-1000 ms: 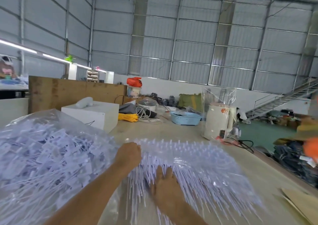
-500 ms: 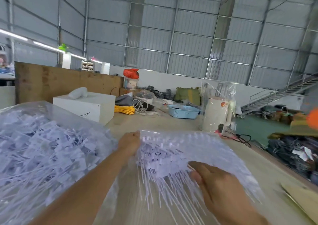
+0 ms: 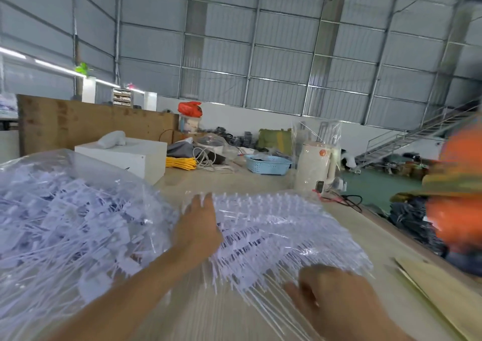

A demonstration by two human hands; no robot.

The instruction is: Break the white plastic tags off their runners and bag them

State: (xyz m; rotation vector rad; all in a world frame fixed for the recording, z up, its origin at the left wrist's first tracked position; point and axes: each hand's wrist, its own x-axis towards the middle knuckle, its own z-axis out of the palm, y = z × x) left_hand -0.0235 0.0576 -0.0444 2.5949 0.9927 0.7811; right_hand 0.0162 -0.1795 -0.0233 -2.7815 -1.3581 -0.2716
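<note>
Your left hand (image 3: 196, 229) has moved up along the far left side of the bunch of white tags (image 3: 271, 232), and its fingers now lie nearly straight on top, pressing the bunch down near the row of little nubs; half a second ago that hand was curled round the same corner. Your right hand (image 3: 328, 297) has dropped lower and nearer to you, and now sits at the near edge where the thin white sticks poke out. Its fingers look bent over the sticks, but the picture is blurry there, so you cannot tell if it is really holding them or just resting on them. The bunch lies spread like a fan on the table (image 3: 260, 184), right in front of you, between your two hands. The big clear bag (image 3: 67, 210), already stuffed with loose tags, sits just to your left, touching your left arm. It looks like you have stopped lifting the bunch and are pinning it flat, which is likely the start of snapping tags off their sticks. None of this bunch looks broken off yet, so the snapping and the bagging are both still to do. Mind the thin sticks, they could spring up or scatter when you pull
</note>
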